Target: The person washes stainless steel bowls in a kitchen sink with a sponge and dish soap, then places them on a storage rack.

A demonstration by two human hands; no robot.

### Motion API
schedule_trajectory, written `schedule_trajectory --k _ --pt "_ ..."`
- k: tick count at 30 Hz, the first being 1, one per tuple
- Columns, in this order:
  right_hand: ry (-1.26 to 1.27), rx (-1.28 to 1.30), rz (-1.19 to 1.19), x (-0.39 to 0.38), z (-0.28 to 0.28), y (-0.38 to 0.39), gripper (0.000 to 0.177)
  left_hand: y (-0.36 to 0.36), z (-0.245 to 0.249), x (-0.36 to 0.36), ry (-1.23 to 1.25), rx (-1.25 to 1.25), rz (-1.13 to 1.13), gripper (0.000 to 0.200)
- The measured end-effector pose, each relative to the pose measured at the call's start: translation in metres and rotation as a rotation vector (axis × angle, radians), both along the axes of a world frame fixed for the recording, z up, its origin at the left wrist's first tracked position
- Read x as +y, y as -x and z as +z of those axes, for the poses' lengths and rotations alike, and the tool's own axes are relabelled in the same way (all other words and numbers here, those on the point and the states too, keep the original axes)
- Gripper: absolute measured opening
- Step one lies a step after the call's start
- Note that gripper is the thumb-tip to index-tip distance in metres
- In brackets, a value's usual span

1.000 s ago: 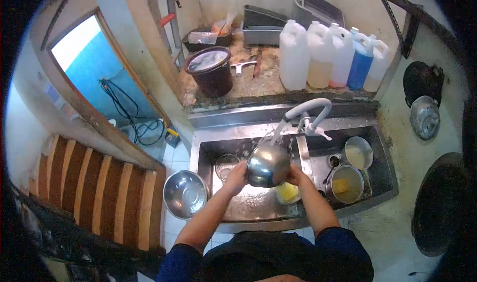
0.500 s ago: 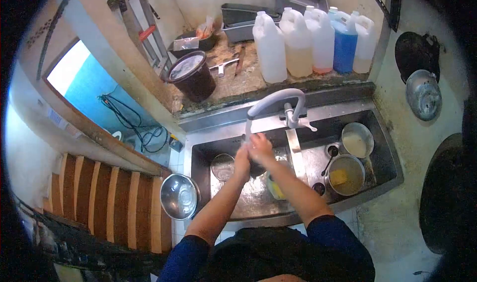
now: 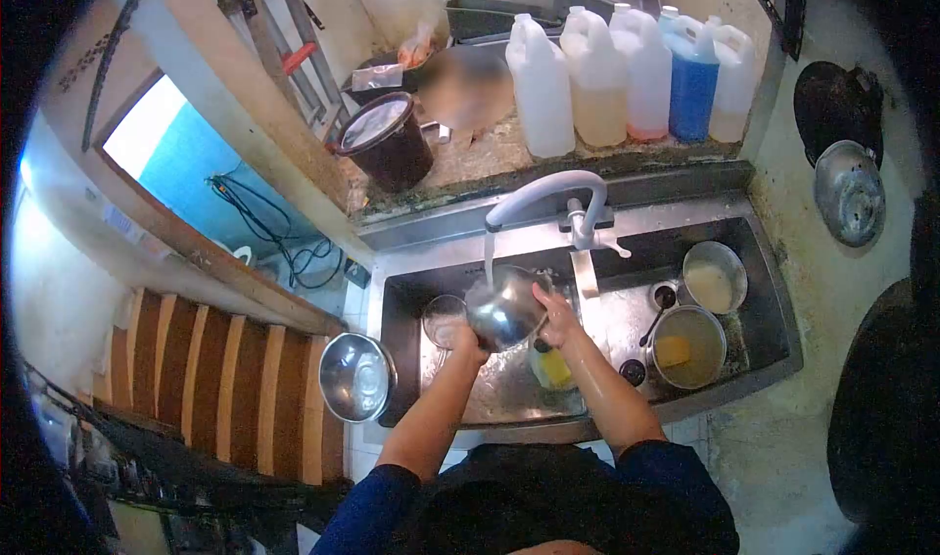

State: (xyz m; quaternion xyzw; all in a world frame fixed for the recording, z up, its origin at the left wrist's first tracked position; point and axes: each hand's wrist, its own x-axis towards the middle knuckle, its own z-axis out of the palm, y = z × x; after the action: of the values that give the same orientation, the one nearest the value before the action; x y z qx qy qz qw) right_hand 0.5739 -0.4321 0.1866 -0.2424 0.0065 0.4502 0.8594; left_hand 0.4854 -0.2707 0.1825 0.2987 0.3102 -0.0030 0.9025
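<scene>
A shiny metal bowl (image 3: 506, 310) is tilted under the running water of the white faucet (image 3: 548, 185), above the left basin of the sink (image 3: 470, 420). My left hand (image 3: 468, 342) grips its lower left edge, and my right hand (image 3: 558, 318) holds the right rim with the thumb on top. Below lie a clear round container (image 3: 443, 318) at the left and a tub with a yellow-green sponge (image 3: 554, 367) near the right forearm; both are partly hidden by the bowl or my arms.
In the right basin are a pot with a yellow sponge (image 3: 673, 350), another pot (image 3: 713, 276) and a dark ladle (image 3: 654, 312). A metal bowl (image 3: 354, 379) stands left of the sink. Plastic jugs (image 3: 598, 80) and a dark bucket (image 3: 388, 149) line the ledge behind.
My hands were close together under the faucet's stream. They are now apart and lower, holding the metal bowl between them in the water. The view has shifted slightly.
</scene>
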Motion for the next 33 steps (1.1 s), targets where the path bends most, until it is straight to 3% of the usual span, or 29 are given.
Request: schedule_trajectory --k 1,2,3,4,5,6,7,9,10,12,14,16,17,18,19,22,25,26,28,31,32,33 --pt "0.131 -0.181 -0.010 0.004 0.005 -0.002 0.032 -0.003 0.005 -0.004 -0.007 0.017 -0.061 0.059" --pt "0.262 -0.361 -0.022 0.011 0.011 -0.002 0.030 0.002 -0.004 -0.008 -0.024 0.373 0.109 0.077" --pt "0.392 -0.539 -0.038 0.015 0.015 -0.004 0.028 0.001 -0.004 -0.008 -0.081 0.266 0.019 0.081" --pt "0.618 -0.967 0.114 0.019 0.008 -0.010 0.036 0.000 0.011 -0.011 -0.138 0.161 -0.074 0.085" --pt "0.619 -1.123 0.238 0.029 -0.009 -0.010 0.038 0.000 0.028 -0.015 -0.195 0.054 -0.166 0.089" --pt "0.736 -1.371 0.277 0.041 -0.036 -0.005 0.038 0.002 0.047 -0.017 -0.170 0.026 -0.255 0.076" --pt "0.847 -1.625 0.319 0.050 -0.053 0.001 0.039 0.002 0.029 -0.009 -0.227 0.044 -0.257 0.068" --pt "0.840 -1.685 0.511 0.031 -0.014 0.013 0.037 -0.003 -0.020 0.013 -0.340 0.075 -0.252 0.051" --pt "0.834 -1.712 0.609 0.019 0.010 0.021 0.037 0.006 0.007 0.005 -0.301 0.149 -0.193 0.032" --pt "0.868 -1.986 0.722 0.006 0.008 0.000 0.036 0.024 0.012 0.012 -0.340 0.225 -0.223 0.032" --pt "0.816 -2.504 0.663 -0.006 -0.007 -0.037 0.036 0.038 0.027 0.015 -0.337 0.310 -0.338 0.032" --pt "0.673 -3.036 0.431 -0.003 -0.021 -0.066 0.036 0.044 0.039 0.004 -0.238 0.300 -0.450 0.033" --pt "0.631 -3.167 0.332 0.002 -0.022 -0.072 0.036 0.047 0.039 0.001 -0.188 0.296 -0.505 0.033" --pt "0.641 -3.183 0.302 0.004 -0.027 -0.070 0.036 0.048 0.005 0.013 -0.088 0.285 -0.633 0.033" --pt "0.651 -3.199 0.271 0.006 -0.030 -0.066 0.036 0.051 -0.009 0.012 -0.150 0.352 -0.604 0.030" --pt "0.829 -2.868 0.489 0.003 -0.039 -0.063 0.029 0.063 -0.062 0.025 -0.322 0.435 -0.546 0.015" --pt "1.071 -2.444 0.643 -0.014 -0.025 -0.053 0.023 0.074 -0.031 0.010 -0.207 0.357 -0.200 0.015" --pt "1.074 -2.332 0.454 -0.018 -0.008 -0.045 0.021 0.077 -0.087 0.032 -0.192 0.313 -0.216 0.023" --pt "1.055 -2.081 0.125 -0.018 0.019 -0.023 0.018 0.076 -0.069 0.021 -0.197 0.209 -0.173 0.028" --pt "0.900 -1.854 -0.111 0.013 -0.002 -0.012 0.012 0.069 -0.030 0.004 -0.247 0.199 -0.139 0.033" --pt "0.930 -1.705 0.125 0.026 -0.016 -0.010 0.013 0.067 -0.023 -0.002 -0.220 0.185 -0.115 0.034" --pt "1.093 -1.784 0.178 0.044 -0.035 -0.014 0.014 0.064 -0.019 -0.005 -0.197 0.167 -0.096 0.035"
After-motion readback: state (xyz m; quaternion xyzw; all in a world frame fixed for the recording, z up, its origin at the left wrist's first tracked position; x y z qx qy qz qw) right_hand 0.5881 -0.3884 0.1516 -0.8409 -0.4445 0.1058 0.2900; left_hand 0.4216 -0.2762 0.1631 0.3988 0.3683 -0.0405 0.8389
